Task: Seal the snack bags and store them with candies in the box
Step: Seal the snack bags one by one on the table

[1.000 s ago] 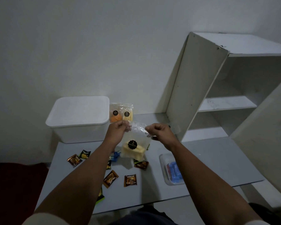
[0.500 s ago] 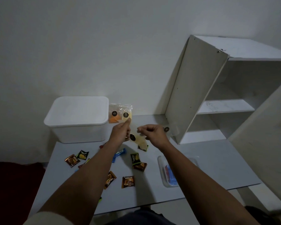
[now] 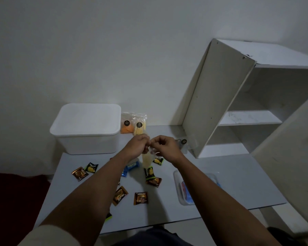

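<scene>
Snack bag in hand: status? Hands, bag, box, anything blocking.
Left hand and right hand both pinch the snack bag top, held above the table. White box lid on. Candies loose; nothing blocking.

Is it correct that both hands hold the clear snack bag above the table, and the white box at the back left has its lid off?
Not quite. The head view shows the white box closed, its lid on. The rest holds: left hand and right hand pinch the top of the clear snack bag above the table.
</scene>
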`<action>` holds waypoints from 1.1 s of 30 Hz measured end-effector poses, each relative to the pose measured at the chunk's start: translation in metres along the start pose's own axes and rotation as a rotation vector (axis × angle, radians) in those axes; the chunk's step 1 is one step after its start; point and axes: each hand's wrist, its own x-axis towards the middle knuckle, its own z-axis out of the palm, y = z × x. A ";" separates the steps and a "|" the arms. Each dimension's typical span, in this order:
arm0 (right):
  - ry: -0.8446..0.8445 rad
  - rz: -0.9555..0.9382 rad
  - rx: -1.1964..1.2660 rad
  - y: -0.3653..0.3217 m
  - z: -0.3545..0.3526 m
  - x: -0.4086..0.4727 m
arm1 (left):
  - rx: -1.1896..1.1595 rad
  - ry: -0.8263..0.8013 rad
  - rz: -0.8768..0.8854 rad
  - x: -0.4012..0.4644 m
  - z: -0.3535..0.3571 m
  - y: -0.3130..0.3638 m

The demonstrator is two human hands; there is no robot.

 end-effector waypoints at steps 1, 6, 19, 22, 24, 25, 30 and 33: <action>0.000 0.009 0.013 0.000 -0.001 0.001 | 0.022 -0.011 0.005 0.000 -0.002 0.000; 0.040 0.040 0.007 -0.004 0.000 0.004 | 0.110 -0.068 0.035 -0.004 -0.002 0.001; 0.095 0.038 0.136 -0.017 0.013 0.006 | 0.284 0.023 0.201 0.000 -0.013 0.014; 0.135 0.012 0.086 -0.018 0.015 0.012 | 0.321 -0.037 0.174 0.004 -0.020 0.012; 0.158 0.006 0.060 -0.018 0.017 0.017 | 0.339 -0.068 0.159 0.004 -0.020 0.015; 0.162 0.006 0.056 -0.018 0.018 0.019 | 0.351 -0.071 0.158 0.004 -0.020 0.016; 0.122 -0.032 0.024 -0.019 0.020 0.018 | 0.482 0.100 0.230 0.008 -0.019 0.020; 0.112 -0.057 0.015 -0.019 0.020 0.016 | 0.487 0.143 0.271 0.012 -0.018 0.019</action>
